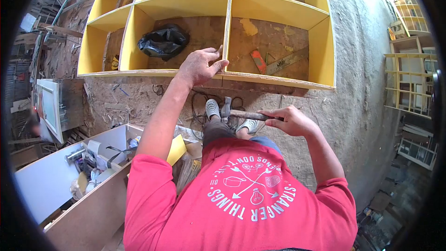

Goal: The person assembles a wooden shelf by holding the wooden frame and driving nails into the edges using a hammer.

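Observation:
My right hand (291, 122) is closed around the dark grip of a hammer (242, 114). The hammer lies level in front of my legs, its metal head to the left over my shoes. At the near edge of a yellow shelf unit (181, 1), my left hand (200, 67) rests with thumb and fingers closed about the corner where an upright divider meets the front board. Whether a nail or other small piece is between those fingertips cannot be made out. Inside the compartments beside that hand are a black plastic bag (163, 41) and, to the right, an orange-red tool (258, 61).
A metal strip or square (287, 61) lies by the orange-red tool. To my left stands an open box (83, 204) of tools and bottles. Cables (197, 111) and wood scraps litter the floor around my feet. More yellow frames (409, 81) stand at the right.

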`<state>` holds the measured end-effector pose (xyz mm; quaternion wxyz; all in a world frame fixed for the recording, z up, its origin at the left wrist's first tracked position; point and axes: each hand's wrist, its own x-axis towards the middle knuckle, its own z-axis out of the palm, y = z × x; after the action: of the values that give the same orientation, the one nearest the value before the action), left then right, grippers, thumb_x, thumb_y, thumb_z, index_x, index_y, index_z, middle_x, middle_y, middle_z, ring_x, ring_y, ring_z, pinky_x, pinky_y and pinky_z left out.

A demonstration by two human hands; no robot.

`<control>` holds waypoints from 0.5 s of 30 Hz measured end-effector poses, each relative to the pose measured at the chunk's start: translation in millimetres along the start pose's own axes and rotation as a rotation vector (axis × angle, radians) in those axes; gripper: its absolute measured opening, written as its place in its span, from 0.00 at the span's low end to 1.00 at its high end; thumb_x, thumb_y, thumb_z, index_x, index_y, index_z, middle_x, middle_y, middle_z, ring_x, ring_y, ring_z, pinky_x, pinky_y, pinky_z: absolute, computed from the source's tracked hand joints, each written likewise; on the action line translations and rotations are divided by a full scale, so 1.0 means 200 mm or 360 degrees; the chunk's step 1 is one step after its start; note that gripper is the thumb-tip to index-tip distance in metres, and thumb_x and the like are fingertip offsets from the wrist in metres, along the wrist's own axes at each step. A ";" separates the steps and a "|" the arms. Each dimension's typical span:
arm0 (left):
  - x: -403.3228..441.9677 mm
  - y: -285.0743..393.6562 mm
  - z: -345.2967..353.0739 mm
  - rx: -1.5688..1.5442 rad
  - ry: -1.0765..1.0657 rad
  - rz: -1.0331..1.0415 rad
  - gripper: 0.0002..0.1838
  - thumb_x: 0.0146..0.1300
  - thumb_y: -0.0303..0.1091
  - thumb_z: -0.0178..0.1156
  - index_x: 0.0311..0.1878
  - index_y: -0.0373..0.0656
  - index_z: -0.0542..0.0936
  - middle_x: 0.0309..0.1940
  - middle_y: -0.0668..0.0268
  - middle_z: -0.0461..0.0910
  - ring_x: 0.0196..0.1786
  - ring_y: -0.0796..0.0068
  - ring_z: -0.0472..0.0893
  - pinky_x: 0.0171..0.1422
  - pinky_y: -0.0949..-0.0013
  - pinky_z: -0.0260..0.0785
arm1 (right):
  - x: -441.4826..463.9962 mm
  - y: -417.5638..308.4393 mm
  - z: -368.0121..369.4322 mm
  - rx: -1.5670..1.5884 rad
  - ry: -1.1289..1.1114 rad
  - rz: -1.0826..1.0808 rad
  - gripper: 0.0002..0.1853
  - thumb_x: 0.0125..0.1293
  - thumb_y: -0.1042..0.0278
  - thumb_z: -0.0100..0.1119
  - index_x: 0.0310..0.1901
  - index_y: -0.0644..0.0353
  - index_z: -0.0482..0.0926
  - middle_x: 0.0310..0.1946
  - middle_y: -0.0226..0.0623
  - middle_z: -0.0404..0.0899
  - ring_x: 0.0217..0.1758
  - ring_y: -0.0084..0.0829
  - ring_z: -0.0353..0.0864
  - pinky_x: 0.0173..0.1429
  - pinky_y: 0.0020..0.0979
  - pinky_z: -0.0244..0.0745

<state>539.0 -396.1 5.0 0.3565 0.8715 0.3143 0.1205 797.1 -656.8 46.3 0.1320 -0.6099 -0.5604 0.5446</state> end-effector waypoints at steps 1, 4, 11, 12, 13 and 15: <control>0.01 0.01 -0.02 -0.0009 -0.0059 -0.0041 0.20 0.74 0.48 0.68 0.50 0.37 0.90 0.50 0.46 0.88 0.53 0.43 0.87 0.60 0.52 0.79 | 0.00 0.00 0.00 -0.0119 -0.0047 0.0001 0.23 0.75 0.50 0.68 0.69 0.40 0.85 0.53 0.48 0.90 0.55 0.51 0.91 0.60 0.44 0.84; 0.02 0.00 -0.03 -0.0006 -0.0109 -0.0007 0.23 0.71 0.49 0.70 0.52 0.34 0.89 0.53 0.43 0.87 0.56 0.42 0.86 0.63 0.52 0.78 | 0.02 -0.07 -0.02 -0.0457 -0.0226 0.0054 0.23 0.76 0.46 0.65 0.69 0.34 0.85 0.50 0.48 0.91 0.52 0.53 0.90 0.58 0.47 0.84; -0.01 -0.05 -0.04 -0.0007 -0.0129 0.0139 0.34 0.65 0.49 0.75 0.59 0.25 0.84 0.54 0.42 0.85 0.59 0.42 0.85 0.66 0.54 0.76 | 0.08 -0.03 -0.04 -0.0429 -0.0147 0.0091 0.22 0.77 0.44 0.64 0.69 0.32 0.85 0.47 0.49 0.90 0.50 0.54 0.90 0.55 0.49 0.83; 0.00 -0.08 -0.03 -0.0018 -0.0136 0.0136 0.34 0.65 0.49 0.75 0.60 0.25 0.84 0.55 0.42 0.84 0.59 0.42 0.85 0.66 0.54 0.76 | 0.08 -0.02 -0.04 -0.0435 -0.0117 0.0069 0.22 0.76 0.44 0.65 0.69 0.33 0.85 0.44 0.50 0.90 0.47 0.53 0.90 0.53 0.48 0.83; 0.01 -0.10 -0.02 -0.0030 -0.0145 0.0135 0.34 0.65 0.49 0.76 0.60 0.25 0.84 0.56 0.42 0.84 0.59 0.42 0.85 0.67 0.54 0.76 | 0.08 -0.02 -0.05 -0.0438 -0.0086 0.0049 0.23 0.76 0.44 0.66 0.69 0.34 0.85 0.42 0.50 0.90 0.43 0.52 0.89 0.51 0.46 0.82; 0.01 -0.10 -0.02 -0.0084 -0.0165 0.0125 0.34 0.65 0.50 0.76 0.60 0.26 0.84 0.57 0.44 0.84 0.60 0.44 0.84 0.67 0.55 0.75 | 0.09 -0.01 -0.04 -0.0391 -0.0064 0.0024 0.23 0.76 0.44 0.66 0.69 0.34 0.85 0.42 0.50 0.90 0.43 0.52 0.89 0.51 0.46 0.83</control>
<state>529.3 -382.0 -6.7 0.3903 0.8785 0.2578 0.0973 797.7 -637.6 40.9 0.0412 -0.6146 -0.6208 0.4849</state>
